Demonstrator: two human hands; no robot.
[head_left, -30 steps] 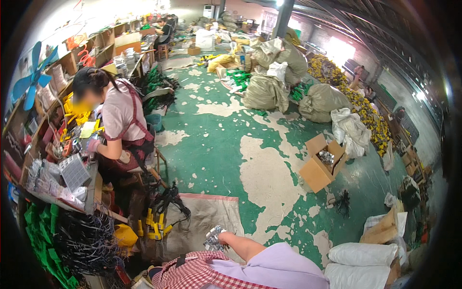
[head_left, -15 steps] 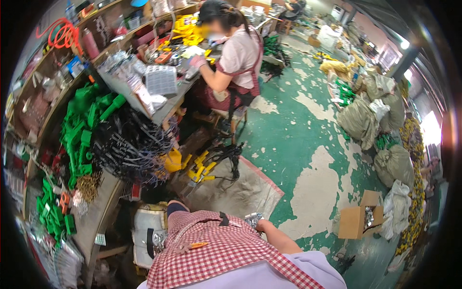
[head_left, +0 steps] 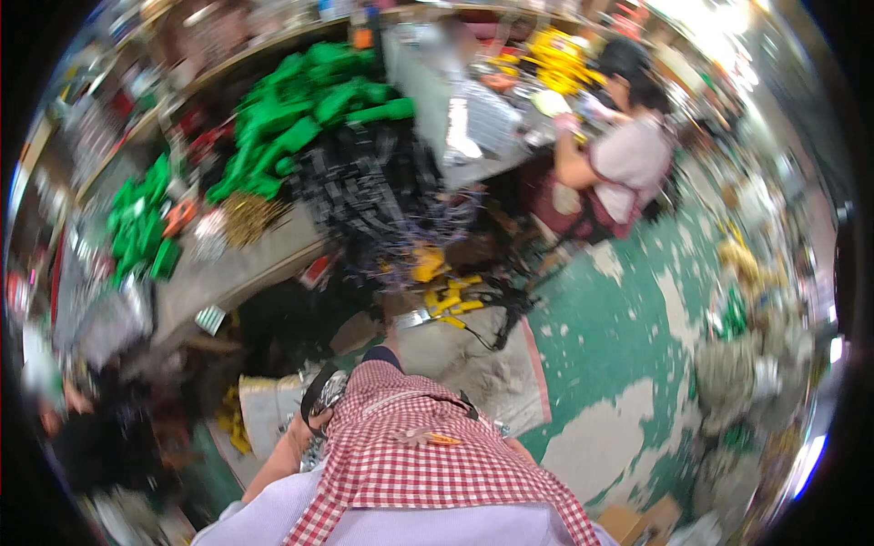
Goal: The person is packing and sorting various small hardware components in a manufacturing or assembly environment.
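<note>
My left hand (head_left: 312, 423) is at the left side of my red-and-white checked apron (head_left: 428, 455). Its fingers are curled against a shiny silvery bundle (head_left: 334, 389) and a black strap (head_left: 314, 389); motion blur hides exactly what they grip. Past the apron's right edge only a little of my right arm (head_left: 521, 448) shows. The apron covers that hand's fingers, and a bit of silvery material (head_left: 501, 428) peeks out beside it. An orange-handled tool (head_left: 442, 439) lies on the apron front. A pale padded seat or bundle (head_left: 270, 409) stands left of my left hand.
A bench (head_left: 246, 278) carries green plastic parts (head_left: 300, 118) and black cables (head_left: 364, 182). Yellow-handled pieces (head_left: 451, 300) lie by a floor sheet (head_left: 482, 364). One co-worker (head_left: 628, 168) sits ahead right; another person in black (head_left: 100, 437) is at lower left. Sacks (head_left: 728, 373) line the right.
My view has swung left, so the bench and co-worker sit farther right. My left hand has come into view by the silvery bundle; my right hand has slipped mostly behind the apron.
</note>
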